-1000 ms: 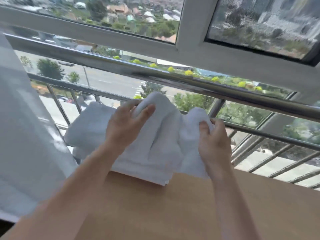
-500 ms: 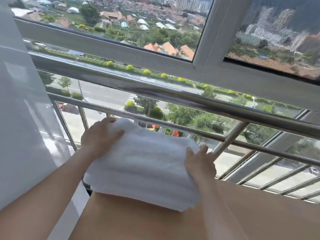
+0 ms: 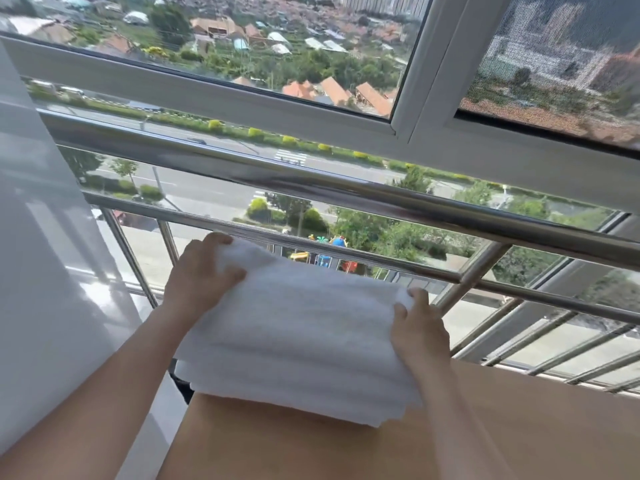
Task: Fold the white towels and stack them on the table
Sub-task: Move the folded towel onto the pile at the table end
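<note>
A stack of folded white towels [image 3: 298, 327] lies on the far left corner of the light wooden table [image 3: 519, 427], its left edge hanging slightly past the table's side. My left hand [image 3: 197, 278] grips the stack's far left corner, thumb on top and fingers round the far edge. Against the stack's right side is my right hand [image 3: 419, 327], fingers curled over its upper right edge. The top towel looks flat and smooth.
A steel railing [image 3: 346, 188] with thin bars runs just behind the table, in front of a window. A glossy white wall panel [image 3: 41, 237] stands close on the left. Bare tabletop stretches to the right of the stack and towards me.
One second ago both hands held a bunched towel above the stack. It now lies folded flat on top, and both hands have moved out to the stack's left and right sides.
</note>
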### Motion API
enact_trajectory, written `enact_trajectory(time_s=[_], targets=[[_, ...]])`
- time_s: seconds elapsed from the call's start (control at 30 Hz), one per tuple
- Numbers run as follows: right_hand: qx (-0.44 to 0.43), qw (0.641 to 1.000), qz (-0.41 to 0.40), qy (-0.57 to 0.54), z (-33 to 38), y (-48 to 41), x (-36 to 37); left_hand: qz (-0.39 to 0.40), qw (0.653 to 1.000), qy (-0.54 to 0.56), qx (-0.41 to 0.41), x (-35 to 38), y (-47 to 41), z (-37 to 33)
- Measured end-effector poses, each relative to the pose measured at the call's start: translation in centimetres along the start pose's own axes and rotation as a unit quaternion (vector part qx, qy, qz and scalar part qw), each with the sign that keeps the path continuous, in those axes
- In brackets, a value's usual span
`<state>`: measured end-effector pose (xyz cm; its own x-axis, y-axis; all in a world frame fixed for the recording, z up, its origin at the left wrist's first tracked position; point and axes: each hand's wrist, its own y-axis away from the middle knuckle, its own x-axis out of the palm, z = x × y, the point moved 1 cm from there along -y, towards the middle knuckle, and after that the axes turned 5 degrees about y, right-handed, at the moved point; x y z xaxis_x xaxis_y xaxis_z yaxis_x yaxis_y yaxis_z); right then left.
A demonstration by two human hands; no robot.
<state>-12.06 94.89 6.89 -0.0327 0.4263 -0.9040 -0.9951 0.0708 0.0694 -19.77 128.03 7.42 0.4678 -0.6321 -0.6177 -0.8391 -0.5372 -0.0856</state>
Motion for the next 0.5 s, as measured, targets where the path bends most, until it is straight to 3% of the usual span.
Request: enact_trajectory(time_s=[0.13,0.2,0.3,0.4,0.5], targets=[[0.005,1.000,-0.013,-0.001,0.0,0.2,-0.2,-0.032,0.998,0.057,-0.021,-0.3,-0.1,-0.9],[-0.021,0.998,-0.056,-0.013,0.3,0.1,-0.7,-0.066,0.992,0.105,0.030,-0.8,-0.3,-2.1],[-0.029,0.996,-0.077,-0.034,0.5,0.5,-0.7,-0.107,0.987,0.052,0.107,-1.2,-0.1,-2.6],[0.007,1.000,-0.018,-0.012,-0.1,0.8,0.1,-0.054,0.997,-0.039,0.048,-0.6,0.5,-1.1],[0.002,1.000,-0.019,0.002,-0.4,0.7,0.1,-0.024,0.999,-0.034,0.023,0.2,1.2,0.1]])
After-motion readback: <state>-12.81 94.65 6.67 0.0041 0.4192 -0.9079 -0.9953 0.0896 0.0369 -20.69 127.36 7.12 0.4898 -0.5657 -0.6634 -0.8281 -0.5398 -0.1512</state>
